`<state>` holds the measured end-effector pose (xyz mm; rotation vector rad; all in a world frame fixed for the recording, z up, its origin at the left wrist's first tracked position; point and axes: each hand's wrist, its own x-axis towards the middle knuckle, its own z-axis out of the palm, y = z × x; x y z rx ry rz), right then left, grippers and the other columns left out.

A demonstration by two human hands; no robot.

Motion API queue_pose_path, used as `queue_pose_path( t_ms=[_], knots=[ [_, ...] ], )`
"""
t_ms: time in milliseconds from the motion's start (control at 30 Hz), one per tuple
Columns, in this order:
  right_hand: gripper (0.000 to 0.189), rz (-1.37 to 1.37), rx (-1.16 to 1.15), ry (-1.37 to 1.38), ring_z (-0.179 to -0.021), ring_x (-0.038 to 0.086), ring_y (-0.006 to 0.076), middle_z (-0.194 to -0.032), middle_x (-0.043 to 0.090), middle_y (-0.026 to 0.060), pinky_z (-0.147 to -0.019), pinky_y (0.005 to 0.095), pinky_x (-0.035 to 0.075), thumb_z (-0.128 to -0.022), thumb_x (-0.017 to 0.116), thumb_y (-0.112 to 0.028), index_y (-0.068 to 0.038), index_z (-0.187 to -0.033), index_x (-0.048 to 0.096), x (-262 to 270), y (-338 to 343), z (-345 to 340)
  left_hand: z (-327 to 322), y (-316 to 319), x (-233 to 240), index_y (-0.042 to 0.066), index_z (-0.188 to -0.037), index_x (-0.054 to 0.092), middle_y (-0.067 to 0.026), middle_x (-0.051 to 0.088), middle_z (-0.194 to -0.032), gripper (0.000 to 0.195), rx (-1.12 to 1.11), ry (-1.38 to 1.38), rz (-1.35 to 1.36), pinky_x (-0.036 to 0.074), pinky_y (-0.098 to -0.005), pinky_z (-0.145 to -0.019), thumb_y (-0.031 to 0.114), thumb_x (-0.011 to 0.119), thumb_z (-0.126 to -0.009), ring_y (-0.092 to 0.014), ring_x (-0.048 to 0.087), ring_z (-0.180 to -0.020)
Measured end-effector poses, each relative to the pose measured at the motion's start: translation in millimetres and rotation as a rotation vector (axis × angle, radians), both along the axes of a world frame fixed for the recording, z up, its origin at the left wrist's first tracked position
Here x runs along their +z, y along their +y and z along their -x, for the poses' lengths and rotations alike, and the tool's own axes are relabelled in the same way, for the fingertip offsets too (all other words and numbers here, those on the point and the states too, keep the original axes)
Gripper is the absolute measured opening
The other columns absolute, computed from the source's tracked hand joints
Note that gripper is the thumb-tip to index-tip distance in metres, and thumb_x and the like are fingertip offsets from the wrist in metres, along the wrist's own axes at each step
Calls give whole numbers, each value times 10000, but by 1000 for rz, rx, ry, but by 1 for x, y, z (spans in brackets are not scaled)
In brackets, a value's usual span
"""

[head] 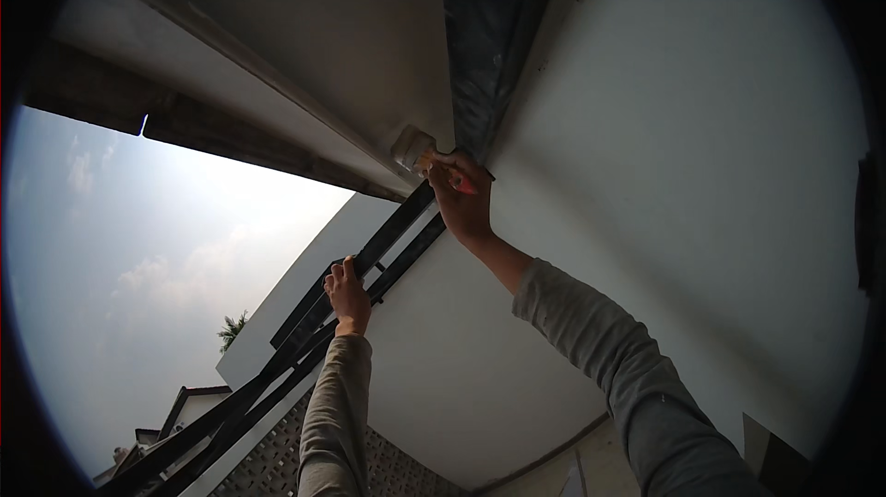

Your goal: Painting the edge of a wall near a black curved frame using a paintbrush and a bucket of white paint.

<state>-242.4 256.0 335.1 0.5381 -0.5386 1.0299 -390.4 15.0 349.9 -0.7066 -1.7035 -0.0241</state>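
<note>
A flat paintbrush point(414, 149) with a red handle is held in my right hand point(465, 196), raised high overhead. Its wide bristle end points up and left, close to the pale underside of the overhang point(346, 33); whether it touches there I cannot tell. Lower and to the left, my left hand point(348, 293) has its fingers curled over a black metal bar point(394, 223). That bar belongs to a slanting frame of parallel rails, which runs from the lower left up toward my right hand. Above the right hand a dark, glossy beam point(481, 40) meets the overhang.
A smooth white wall point(678, 172) fills the right side. The overhang's dark edge point(228, 144) borders open sky on the left. Below are a perforated block screen point(270, 452), neighbouring rooftops point(197, 393) and a treetop point(232, 331).
</note>
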Motion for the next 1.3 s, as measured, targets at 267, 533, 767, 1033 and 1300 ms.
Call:
queue_pose_path(
  t_ms=[267, 533, 767, 1033, 1300],
  knots=[
    [58, -15, 335, 25, -723, 645, 105, -755, 664, 73, -658, 244, 496, -875, 617, -59, -10, -899, 634, 40, -19, -56, 1, -5, 2, 101, -1293, 475, -127, 521, -1133, 529, 7, -6, -9, 401, -464, -972, 16, 684, -815, -331, 522, -1091],
    [76, -89, 257, 220, -750, 656, 97, -758, 651, 59, -658, 230, 504, -874, 623, -4, -6, -948, 635, 4, -39, -98, 0, 1, 2, 92, -1302, 475, -131, 530, -1142, 535, 29, -6, -24, 400, -460, -995, 3, 677, -814, -330, 530, -1090],
    [71, 187, 67, -81, -719, 678, 169, -727, 654, 89, -662, 286, 512, -843, 635, -56, -11, -898, 631, 31, -4, 4, 0, 3, 1, 93, -1304, 476, -133, 534, -1137, 543, 8, 14, -8, 409, -459, -985, -1, 678, -810, -333, 541, -1078],
    [107, 291, 245, -152, -710, 690, 245, -713, 658, 119, -682, 341, 526, -806, 635, -124, -18, -812, 614, 74, -12, 15, 2, -2, 4, 87, -1292, 481, -137, 526, -1131, 526, -16, 37, 24, 411, -467, -967, -15, 665, -810, -340, 532, -1082],
    [61, -9, 432, 84, -725, 714, 166, -770, 649, 67, -595, 237, 523, -895, 592, -52, -4, -862, 573, 45, -48, -92, 2, -6, 3, 91, -1289, 483, -148, 524, -1140, 526, -22, -30, -7, 400, -481, -963, -24, 652, -804, -348, 527, -1085]
  ],
)
